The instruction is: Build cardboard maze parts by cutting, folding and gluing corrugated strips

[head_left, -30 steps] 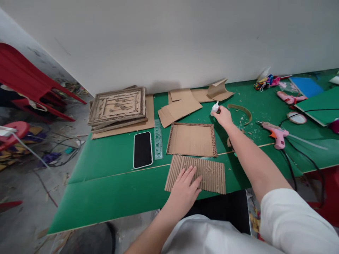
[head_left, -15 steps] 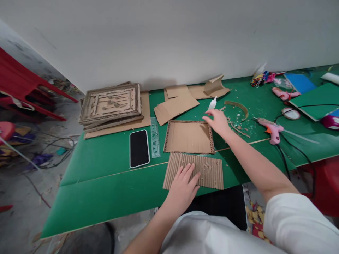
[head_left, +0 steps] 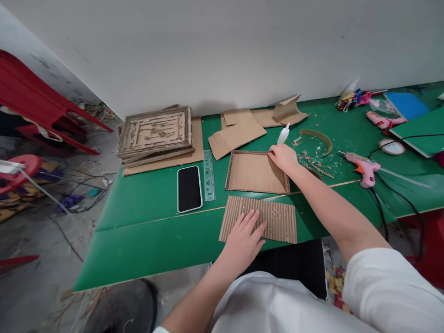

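My left hand lies with spread fingers on a corrugated cardboard sheet near the table's front edge. Just beyond that sheet is a shallow cardboard tray with raised corrugated rims. My right hand is closed on the tray's far rim, near its right corner; the fingertips are partly hidden. A white glue bottle stands right behind this hand. To the left of the tray are a clear ruler and a phone.
Stacked cardboard frames sit at the back left. Cut cardboard pieces lie against the wall. Right of my right hand are scraps, a curved strip and a pink glue gun with its cable. Red chairs stand left.
My right hand has come down from above the tray's corner onto its far rim, and the tray sits slightly farther from the corrugated sheet. The whole view has shifted a little.
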### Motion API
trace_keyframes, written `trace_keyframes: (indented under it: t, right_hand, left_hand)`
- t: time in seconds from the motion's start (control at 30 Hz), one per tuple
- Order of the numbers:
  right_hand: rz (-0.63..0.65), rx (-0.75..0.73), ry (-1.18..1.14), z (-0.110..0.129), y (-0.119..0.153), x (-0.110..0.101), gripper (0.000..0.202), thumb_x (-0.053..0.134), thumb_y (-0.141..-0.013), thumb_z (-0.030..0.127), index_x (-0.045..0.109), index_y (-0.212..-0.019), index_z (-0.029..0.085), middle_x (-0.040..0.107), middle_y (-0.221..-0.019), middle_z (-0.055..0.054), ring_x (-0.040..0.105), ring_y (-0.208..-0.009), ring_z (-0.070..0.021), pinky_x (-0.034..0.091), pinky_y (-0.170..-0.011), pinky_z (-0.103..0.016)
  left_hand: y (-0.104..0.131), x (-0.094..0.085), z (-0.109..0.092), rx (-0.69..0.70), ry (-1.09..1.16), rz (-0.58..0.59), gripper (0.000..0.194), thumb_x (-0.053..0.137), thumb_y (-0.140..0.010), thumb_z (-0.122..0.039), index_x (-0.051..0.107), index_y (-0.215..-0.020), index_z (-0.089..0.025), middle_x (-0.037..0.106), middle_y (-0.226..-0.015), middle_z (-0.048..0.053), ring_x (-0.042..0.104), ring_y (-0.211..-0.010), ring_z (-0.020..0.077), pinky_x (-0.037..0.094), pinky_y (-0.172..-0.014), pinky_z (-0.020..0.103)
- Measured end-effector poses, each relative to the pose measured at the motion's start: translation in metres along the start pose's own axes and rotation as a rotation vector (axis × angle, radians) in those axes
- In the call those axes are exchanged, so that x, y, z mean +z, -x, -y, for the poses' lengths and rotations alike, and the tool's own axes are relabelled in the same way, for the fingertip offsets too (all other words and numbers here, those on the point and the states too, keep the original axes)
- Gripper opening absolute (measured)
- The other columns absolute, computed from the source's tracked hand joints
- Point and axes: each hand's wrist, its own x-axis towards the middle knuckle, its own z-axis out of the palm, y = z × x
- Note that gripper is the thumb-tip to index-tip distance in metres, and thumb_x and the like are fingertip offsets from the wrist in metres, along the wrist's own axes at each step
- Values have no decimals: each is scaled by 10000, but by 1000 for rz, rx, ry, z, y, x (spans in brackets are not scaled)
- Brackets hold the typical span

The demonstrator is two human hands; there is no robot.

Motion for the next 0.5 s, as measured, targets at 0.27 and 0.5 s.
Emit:
trace_keyframes:
  t: [0.27, 0.5]
  right_hand:
    - [28, -101, -60, -13, 11, 0, 314, 436, -895, 231, 647, -1109, 139, 666, -1056, -136, 577, -1042, -262, 460, -869, -365]
    - [130, -188, -144, 3, -22, -2, 387, 401, -845, 112, 677, -1115, 145, 678, -1125, -95, 604, -1040, -201, 433, -935, -298]
  left_hand:
    - [-14, -19, 16, 49, 20, -14, 464, 524, -897, -376, 478, -1317, -185, 456, -1421, 161, 408, -1338, 298, 419, -1050, 479]
    - [-56, -16, 31, -70, -193, 4, 597, 527, -858, -523, 460, -1358, -204, 396, -1461, 183, 367, -1348, 372, 365, -1045, 558]
